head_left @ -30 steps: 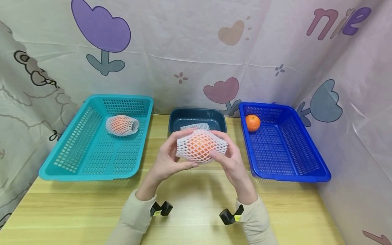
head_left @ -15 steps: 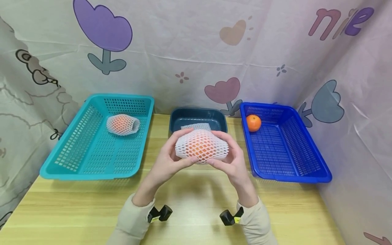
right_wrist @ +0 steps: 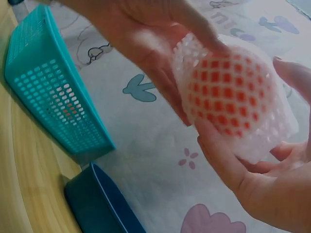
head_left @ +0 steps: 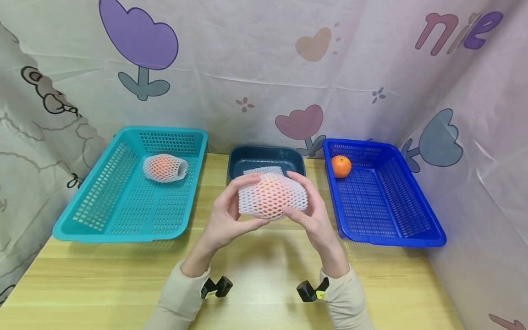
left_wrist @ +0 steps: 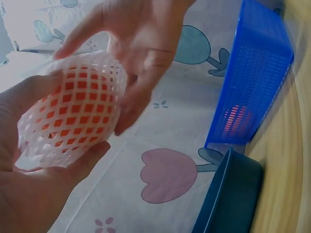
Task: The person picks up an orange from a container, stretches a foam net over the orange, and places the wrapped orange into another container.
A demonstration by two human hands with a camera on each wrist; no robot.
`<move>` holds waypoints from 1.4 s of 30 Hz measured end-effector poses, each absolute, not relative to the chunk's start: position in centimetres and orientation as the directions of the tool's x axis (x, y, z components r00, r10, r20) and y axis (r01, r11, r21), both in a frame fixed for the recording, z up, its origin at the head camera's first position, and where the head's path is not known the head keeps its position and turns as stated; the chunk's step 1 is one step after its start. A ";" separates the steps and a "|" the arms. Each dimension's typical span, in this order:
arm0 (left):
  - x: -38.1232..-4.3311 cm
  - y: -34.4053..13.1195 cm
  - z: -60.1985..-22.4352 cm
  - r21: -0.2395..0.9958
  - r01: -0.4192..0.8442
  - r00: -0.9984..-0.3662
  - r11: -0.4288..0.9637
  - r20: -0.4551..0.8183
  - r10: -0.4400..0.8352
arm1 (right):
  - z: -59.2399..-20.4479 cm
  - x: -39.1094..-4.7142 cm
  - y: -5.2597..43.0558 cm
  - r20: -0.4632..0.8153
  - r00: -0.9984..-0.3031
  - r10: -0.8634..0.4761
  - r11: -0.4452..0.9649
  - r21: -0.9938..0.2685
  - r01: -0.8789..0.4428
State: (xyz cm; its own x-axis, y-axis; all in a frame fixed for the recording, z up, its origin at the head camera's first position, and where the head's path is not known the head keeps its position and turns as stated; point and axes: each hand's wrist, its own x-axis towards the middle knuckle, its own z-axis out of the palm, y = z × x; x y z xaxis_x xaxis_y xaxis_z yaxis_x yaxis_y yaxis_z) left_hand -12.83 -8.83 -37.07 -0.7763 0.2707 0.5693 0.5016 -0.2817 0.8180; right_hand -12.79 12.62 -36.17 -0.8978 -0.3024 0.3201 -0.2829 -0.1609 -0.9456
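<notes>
An orange [head_left: 270,195] in a white foam net sleeve [head_left: 249,200] is held up between both hands, over the table in front of the dark teal tub. My left hand [head_left: 224,215] grips its left side, thumb along the lower edge and fingers over the top. On the other side my right hand [head_left: 315,215] holds it the same way, its thumb pressing the net's near face. In the left wrist view the net [left_wrist: 73,114] covers the fruit all round, with loose mesh at its ends. The right wrist view shows the sleeved orange [right_wrist: 228,92] between the fingers of both hands.
A turquoise basket [head_left: 123,237] at the left holds another net-sleeved orange [head_left: 162,167]. The blue basket [head_left: 392,240] on the right has a bare orange [head_left: 341,166] in its back left corner. More white foam netting [head_left: 264,170] lies in the dark teal tub [head_left: 266,150]. A printed curtain hangs behind.
Both hands stay in nearly the same place on the net-sleeved orange. The fingers and thumbs shift slightly on the net, and the fruit shows turned a little inside it.
</notes>
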 end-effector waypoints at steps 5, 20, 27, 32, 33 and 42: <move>-13.0 -8.8 -37.0 0.820 0.510 -0.759 -0.260 0.571 0.313 | -36.4 -12.7 12.6 0.358 -0.890 -0.283 -0.213 -0.928 -0.305; -12.8 -8.8 -36.7 0.914 0.337 -0.867 -0.226 0.395 0.304 | -36.1 -12.1 11.9 0.445 -0.859 -0.252 -0.212 -0.892 -0.400; -12.7 -9.0 -36.8 0.881 0.407 -0.833 -0.242 0.467 0.296 | -36.0 -12.2 11.9 0.305 -0.914 -0.267 -0.144 -0.950 -0.275; -12.7 -9.1 -36.7 0.879 0.419 -0.823 -0.228 0.474 0.312 | -36.1 -12.3 11.8 0.321 -0.907 -0.272 -0.170 -0.944 -0.283; -12.7 -9.1 -36.7 0.881 0.416 -0.824 -0.226 0.470 0.316 | -36.2 -12.3 11.8 0.335 -0.902 -0.272 -0.181 -0.939 -0.294; -12.9 -9.2 -36.6 0.914 0.337 -0.850 -0.226 0.399 0.344 | -36.2 -12.3 12.0 0.485 -0.832 -0.270 -0.246 -0.870 -0.428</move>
